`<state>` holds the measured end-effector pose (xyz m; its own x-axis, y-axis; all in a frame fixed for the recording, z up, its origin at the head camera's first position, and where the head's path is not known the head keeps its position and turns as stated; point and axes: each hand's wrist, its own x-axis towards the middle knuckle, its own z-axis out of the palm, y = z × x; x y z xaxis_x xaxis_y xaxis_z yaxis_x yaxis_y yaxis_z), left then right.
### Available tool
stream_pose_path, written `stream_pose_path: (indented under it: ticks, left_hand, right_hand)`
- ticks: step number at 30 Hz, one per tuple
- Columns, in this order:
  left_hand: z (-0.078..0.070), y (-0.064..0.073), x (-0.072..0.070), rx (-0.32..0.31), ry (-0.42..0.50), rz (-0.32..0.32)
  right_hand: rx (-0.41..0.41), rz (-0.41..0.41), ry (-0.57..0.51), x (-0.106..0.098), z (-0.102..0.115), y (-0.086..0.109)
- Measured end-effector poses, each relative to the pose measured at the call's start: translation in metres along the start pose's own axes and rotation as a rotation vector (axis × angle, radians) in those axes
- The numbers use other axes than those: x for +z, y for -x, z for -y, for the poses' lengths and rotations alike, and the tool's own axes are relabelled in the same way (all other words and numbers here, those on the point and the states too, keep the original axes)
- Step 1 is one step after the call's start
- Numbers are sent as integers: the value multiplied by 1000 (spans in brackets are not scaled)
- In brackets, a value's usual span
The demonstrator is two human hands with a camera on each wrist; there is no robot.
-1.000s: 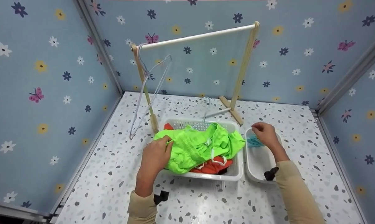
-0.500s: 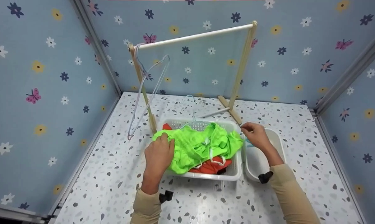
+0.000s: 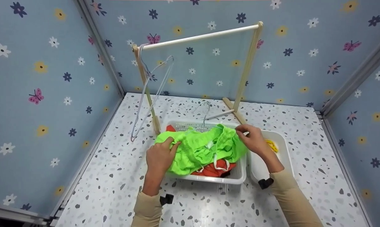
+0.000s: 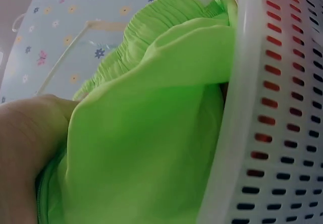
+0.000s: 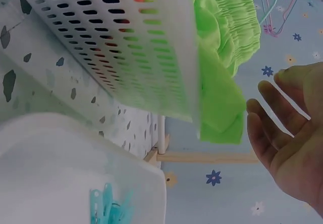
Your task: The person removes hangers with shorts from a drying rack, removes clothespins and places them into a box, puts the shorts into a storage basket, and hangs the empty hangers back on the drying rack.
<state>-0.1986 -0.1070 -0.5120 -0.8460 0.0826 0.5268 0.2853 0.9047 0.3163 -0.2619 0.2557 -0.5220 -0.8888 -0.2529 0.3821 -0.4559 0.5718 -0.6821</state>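
A bright green garment with a gathered waistband [image 3: 190, 148] lies over a white perforated basket [image 3: 205, 179]. My left hand [image 3: 160, 157] pinches its left end between thumb and fingers. My right hand [image 3: 253, 138] has its fingertips at the garment's right end. In the right wrist view, that hand [image 5: 287, 128] shows bent fingers with gaps between them; whether the fingertips hold something small I cannot tell. A pale wire hanger [image 3: 205, 115] sticks up behind the waistband, its lower part covered. Red clothing [image 3: 215, 168] with white loops lies underneath.
A white box [image 3: 287, 148] right of the basket holds yellow clips [image 3: 272, 145] and teal clothespins [image 5: 108, 206]. Behind stands a wooden rack [image 3: 248, 66] with a white bar [image 3: 202, 37]. Wire hangers [image 3: 139, 104] hang from its left end. Flowered panels [image 3: 303, 63] surround the table [image 3: 114, 189].
My right hand has moved left from over the white box to the garment's right end. The hanger's hook tilted left, then back right. My left hand stays at the garment's left end.
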Motion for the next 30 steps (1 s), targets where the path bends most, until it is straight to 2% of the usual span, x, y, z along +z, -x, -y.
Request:
stream_pose_path:
  ticks: [7,12,17,23,27,30]
  left_hand:
    - [10,0,-15,102,86,-152]
    - [11,-3,-27,182,143,-251]
    - [8,-5,-37,228,211,-328]
    - [8,-7,-41,227,288,-383]
    - [10,-6,-40,233,313,-402]
    - [12,-6,-40,233,333,-418]
  right_hand:
    - [-91,-71,-18,3,19,-6]
    - [-226,-117,-40,6,41,-15]
    - [-330,-160,5,11,56,-23]
    - [-402,-295,51,14,51,-28]
    - [-417,-434,62,15,41,-26]
    - [-428,-496,59,14,39,-25]
